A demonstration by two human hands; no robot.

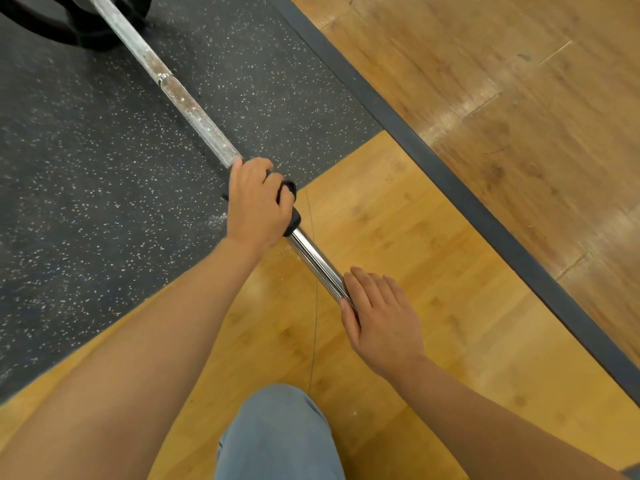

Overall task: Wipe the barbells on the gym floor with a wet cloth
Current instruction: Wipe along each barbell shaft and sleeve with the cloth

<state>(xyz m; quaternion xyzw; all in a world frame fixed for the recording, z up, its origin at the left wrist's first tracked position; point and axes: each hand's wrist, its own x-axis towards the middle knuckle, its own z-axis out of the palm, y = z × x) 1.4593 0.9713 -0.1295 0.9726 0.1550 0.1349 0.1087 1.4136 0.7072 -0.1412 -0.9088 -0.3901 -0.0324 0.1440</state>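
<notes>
We have the long steel barbell (pixel 194 112) lying slantwise across the speckled dark rubber mat (pixel 86 150) and the yellow wooden floor panel (pixel 415 237); our left hand (pixel 258 200) is clenched round the bar with a dark cloth (pixel 292 216) wrapped under the fingers; our right hand (pixel 379 313) lies with straight fingers on the polished near end, steadying it, grasping nothing; the black weight plate (pixel 69 26) sits at the far end; we judge the wiping to be midway, the near part gleaming and the far knurled length chalky; the next stroke calls for sliding the cloth up toward the plate under firm pressure
</notes>
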